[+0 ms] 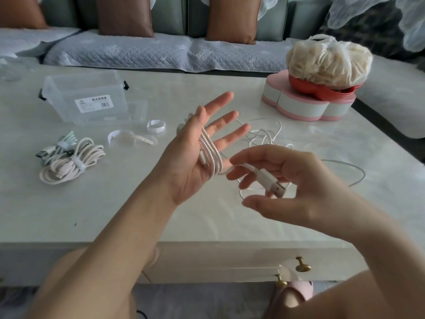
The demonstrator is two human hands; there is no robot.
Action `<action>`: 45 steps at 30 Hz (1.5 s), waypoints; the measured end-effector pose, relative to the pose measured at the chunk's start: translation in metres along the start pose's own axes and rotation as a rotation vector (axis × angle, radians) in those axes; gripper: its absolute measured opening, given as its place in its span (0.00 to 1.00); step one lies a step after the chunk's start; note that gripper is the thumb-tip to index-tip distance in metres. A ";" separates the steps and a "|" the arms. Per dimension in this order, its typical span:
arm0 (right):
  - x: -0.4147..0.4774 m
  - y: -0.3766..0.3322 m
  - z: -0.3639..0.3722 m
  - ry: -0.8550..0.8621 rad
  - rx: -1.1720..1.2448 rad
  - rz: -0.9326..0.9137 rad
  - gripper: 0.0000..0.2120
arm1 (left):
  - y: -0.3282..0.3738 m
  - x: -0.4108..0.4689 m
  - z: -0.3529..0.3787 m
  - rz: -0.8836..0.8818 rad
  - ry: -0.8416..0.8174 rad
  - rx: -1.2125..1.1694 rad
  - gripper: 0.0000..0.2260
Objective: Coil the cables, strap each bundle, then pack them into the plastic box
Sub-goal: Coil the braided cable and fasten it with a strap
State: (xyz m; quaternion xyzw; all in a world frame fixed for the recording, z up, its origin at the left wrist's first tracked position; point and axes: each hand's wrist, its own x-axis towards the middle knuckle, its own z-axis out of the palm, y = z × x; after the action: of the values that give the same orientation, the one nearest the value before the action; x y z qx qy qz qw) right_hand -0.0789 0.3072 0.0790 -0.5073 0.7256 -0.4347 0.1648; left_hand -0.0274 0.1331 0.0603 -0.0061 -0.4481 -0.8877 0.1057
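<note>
Right hand (276, 178) pinches the plug end of a white cable (210, 155) wound around the flat, spread left hand (197, 146). Coiling looks nearly done; next, a strap (156, 126) lying beyond the left hand, near the box (92, 100), must bind it.

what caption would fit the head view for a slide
A white braided cable wound round the left hand, right hand holding its USB end; two strapped bundles lie near the plastic box.
</note>
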 end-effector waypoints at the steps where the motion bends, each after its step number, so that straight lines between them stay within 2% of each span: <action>1: 0.000 0.001 0.000 -0.003 0.006 -0.004 0.22 | 0.000 0.000 0.000 -0.010 -0.027 0.026 0.18; 3: 0.000 0.002 0.003 0.004 0.021 -0.014 0.20 | -0.001 -0.001 -0.002 -0.027 -0.084 0.112 0.19; 6: 0.002 0.003 0.009 0.092 0.009 -0.016 0.05 | -0.007 -0.005 0.003 -0.093 -0.221 0.279 0.22; 7: 0.003 0.004 0.011 0.128 -0.015 -0.015 0.04 | -0.010 -0.007 0.005 -0.116 -0.249 0.345 0.23; 9: 0.005 0.005 0.015 0.186 -0.070 -0.001 0.05 | -0.015 -0.010 0.008 -0.130 -0.247 0.472 0.22; 14: 0.008 0.004 0.026 0.307 -0.041 0.019 0.09 | -0.014 -0.012 0.014 -0.104 -0.144 0.555 0.18; 17: 0.011 0.003 0.034 0.319 0.040 0.085 0.04 | -0.015 -0.014 0.017 0.002 -0.041 0.679 0.22; 19: 0.014 0.001 0.037 0.318 0.083 0.119 0.05 | -0.015 -0.013 0.018 0.045 0.012 0.740 0.19; 23: 0.018 0.000 0.034 0.306 0.158 0.136 0.06 | -0.015 -0.012 0.018 0.000 0.130 0.782 0.17; 27: 0.022 -0.007 0.030 0.321 0.177 0.117 0.06 | -0.005 -0.013 0.015 -0.038 0.043 0.778 0.22; 30: 0.028 -0.006 0.027 0.399 0.035 0.101 0.09 | 0.000 -0.012 0.010 -0.012 0.010 0.791 0.29; 34: 0.033 0.001 0.032 0.473 -0.149 0.142 0.09 | 0.001 -0.015 0.011 -0.096 -0.068 0.743 0.34; 36: 0.033 0.001 0.031 0.528 -0.287 0.087 0.13 | 0.002 -0.015 0.008 -0.154 -0.077 0.707 0.38; 38: 0.034 0.002 0.020 0.479 -0.482 -0.080 0.22 | 0.004 -0.016 0.005 -0.230 -0.152 0.616 0.39; 39: 0.035 0.006 0.013 0.380 -0.473 -0.153 0.24 | 0.004 -0.016 0.005 -0.275 -0.212 0.549 0.38; 40: 0.034 0.008 0.008 0.249 -0.353 -0.166 0.24 | 0.005 -0.017 0.005 -0.325 -0.273 0.482 0.37; 42: 0.030 0.006 0.006 0.019 0.043 -0.083 0.16 | 0.004 -0.017 0.006 -0.428 -0.396 0.351 0.38; 43: 0.028 0.006 0.007 -0.018 0.149 -0.050 0.14 | 0.002 -0.018 0.007 -0.479 -0.461 0.282 0.39; 45: 0.026 0.011 0.011 0.007 0.156 -0.029 0.17 | 0.001 -0.018 0.009 -0.542 -0.559 0.158 0.37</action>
State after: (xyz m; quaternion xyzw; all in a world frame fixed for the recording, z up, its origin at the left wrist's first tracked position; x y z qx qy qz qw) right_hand -0.0893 0.2804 0.0698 -0.5017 0.6828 -0.4940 0.1950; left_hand -0.0107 0.1430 0.0641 -0.1207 -0.5118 -0.8104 -0.2583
